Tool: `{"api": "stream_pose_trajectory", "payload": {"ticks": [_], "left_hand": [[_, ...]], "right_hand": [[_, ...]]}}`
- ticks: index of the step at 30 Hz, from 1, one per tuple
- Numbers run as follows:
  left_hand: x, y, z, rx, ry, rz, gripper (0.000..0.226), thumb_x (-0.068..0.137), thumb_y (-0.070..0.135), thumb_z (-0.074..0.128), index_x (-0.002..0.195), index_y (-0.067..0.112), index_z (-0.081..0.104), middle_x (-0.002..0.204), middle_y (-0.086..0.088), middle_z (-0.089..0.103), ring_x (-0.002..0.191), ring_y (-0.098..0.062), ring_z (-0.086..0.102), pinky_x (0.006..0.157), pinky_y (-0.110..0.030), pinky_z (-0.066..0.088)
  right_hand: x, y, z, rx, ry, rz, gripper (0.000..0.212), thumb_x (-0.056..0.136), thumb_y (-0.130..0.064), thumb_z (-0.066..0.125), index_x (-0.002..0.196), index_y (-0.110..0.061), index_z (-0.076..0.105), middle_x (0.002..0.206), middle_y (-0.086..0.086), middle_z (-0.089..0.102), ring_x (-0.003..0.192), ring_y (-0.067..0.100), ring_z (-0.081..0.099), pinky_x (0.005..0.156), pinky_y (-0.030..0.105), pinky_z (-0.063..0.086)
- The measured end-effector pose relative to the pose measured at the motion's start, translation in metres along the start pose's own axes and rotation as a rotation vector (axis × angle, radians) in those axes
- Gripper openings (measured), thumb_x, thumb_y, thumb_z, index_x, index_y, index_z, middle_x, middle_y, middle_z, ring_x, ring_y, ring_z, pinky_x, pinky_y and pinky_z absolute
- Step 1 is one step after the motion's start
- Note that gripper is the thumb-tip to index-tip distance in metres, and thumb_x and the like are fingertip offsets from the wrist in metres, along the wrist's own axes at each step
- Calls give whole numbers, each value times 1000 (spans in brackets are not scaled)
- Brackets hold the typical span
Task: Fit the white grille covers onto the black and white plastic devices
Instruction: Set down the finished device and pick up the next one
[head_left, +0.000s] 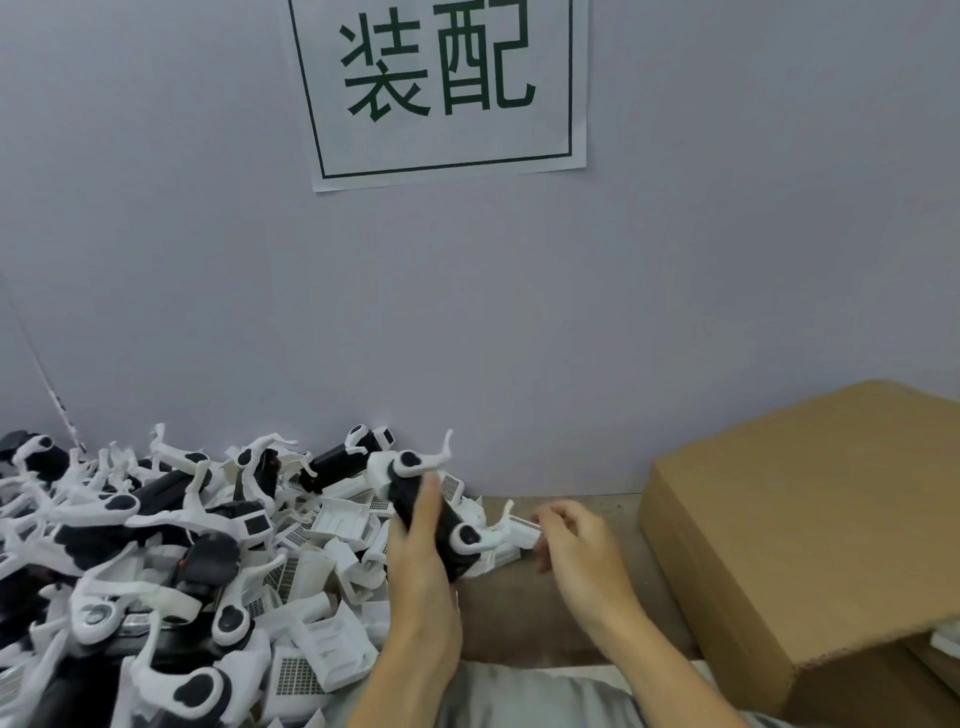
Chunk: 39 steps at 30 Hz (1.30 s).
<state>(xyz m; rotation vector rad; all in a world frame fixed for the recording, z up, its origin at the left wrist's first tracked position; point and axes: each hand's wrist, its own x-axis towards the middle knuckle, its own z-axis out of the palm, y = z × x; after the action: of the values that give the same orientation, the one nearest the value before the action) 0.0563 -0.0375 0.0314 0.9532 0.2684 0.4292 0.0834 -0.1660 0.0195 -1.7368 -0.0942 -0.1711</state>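
My left hand (423, 564) grips a black and white plastic device (434, 512) just above the table, its thumb lying along the black body. My right hand (574, 543) pinches a white grille cover (522, 530) at the device's lower right end, beside a white clip arm. A pile of more black and white devices (130, 545) fills the left side. Several loose white grille covers (311, 623) lie heaped between that pile and my left hand.
A brown cardboard box (810, 545) with its flap folded over stands at the right. A bare strip of brown table (519, 613) runs between my hands and the box. A grey wall with a paper sign (441, 88) rises close behind.
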Motion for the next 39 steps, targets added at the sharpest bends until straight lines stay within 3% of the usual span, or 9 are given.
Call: {"api": "stream_pose_trajectory", "payload": {"ticks": [3, 8, 11, 17, 20, 25, 30, 36, 39], "left_hand": [[-1, 2, -1, -72, 35, -26, 35, 87, 26, 73, 110, 5, 57, 73, -6, 60, 65, -22, 58, 65, -36, 48], [-5, 6, -3, -180, -62, -142, 40, 98, 31, 56, 120, -2, 62, 92, -16, 68, 81, -29, 68, 80, -44, 55], [-9, 4, 0, -143, -95, -155, 44, 104, 29, 45, 126, -6, 59, 112, -26, 68, 97, -38, 64, 97, -53, 49], [-10, 1, 2, -91, -83, -289, 51, 98, 37, 46, 118, -6, 64, 101, -27, 64, 77, -35, 64, 57, -33, 53], [-8, -3, 2, -72, -8, -283, 45, 97, 39, 48, 97, 0, 70, 79, -20, 68, 57, -30, 64, 44, -29, 48], [-3, -8, -3, 9, 8, -186, 51, 95, 34, 48, 55, 12, 72, 60, -9, 68, 47, -23, 65, 42, -25, 49], [-3, -11, 1, 274, 24, 80, 24, 101, 26, 42, 95, 18, 64, 88, -8, 70, 83, -25, 67, 78, -43, 53], [-4, -12, 2, 297, 5, 138, 23, 103, 24, 41, 97, 25, 62, 86, 0, 67, 81, -16, 64, 72, -32, 46], [-4, -11, 2, 253, 30, 67, 24, 101, 29, 42, 103, 19, 64, 94, -12, 70, 88, -29, 67, 79, -46, 53]], "right_hand": [[-4, -2, 3, 7, -206, 143, 30, 100, -31, 48, 87, -12, 67, 56, 2, 62, 50, 14, 58, 48, 22, 41], [-16, -6, 9, 292, -574, 282, 46, 82, -54, 68, 99, -12, 75, 90, 20, 73, 74, 29, 68, 66, 34, 45], [-17, -6, 9, 338, -568, 212, 27, 88, -40, 72, 95, -14, 77, 91, 19, 73, 78, 30, 68, 75, 41, 45], [-18, -4, 16, 370, -491, 216, 18, 100, -18, 56, 101, -5, 69, 82, 13, 68, 72, 25, 59, 66, 35, 44], [-19, -7, 18, 389, -523, 197, 13, 99, -10, 53, 98, -7, 66, 75, 12, 67, 58, 19, 55, 56, 26, 45], [-23, -9, 20, 401, -544, 266, 13, 86, -13, 60, 95, -7, 67, 81, 23, 63, 64, 29, 58, 67, 38, 49], [-19, -5, 18, 401, -572, 304, 37, 91, -9, 53, 60, -20, 71, 63, 10, 61, 59, 26, 60, 74, 43, 54], [-21, -8, 17, 434, -555, 320, 16, 98, -19, 57, 92, -7, 66, 74, 13, 58, 62, 27, 58, 68, 40, 54], [-21, -7, 20, 400, -521, 283, 14, 99, -15, 56, 93, -7, 65, 71, 11, 62, 64, 25, 60, 71, 40, 51]]}}
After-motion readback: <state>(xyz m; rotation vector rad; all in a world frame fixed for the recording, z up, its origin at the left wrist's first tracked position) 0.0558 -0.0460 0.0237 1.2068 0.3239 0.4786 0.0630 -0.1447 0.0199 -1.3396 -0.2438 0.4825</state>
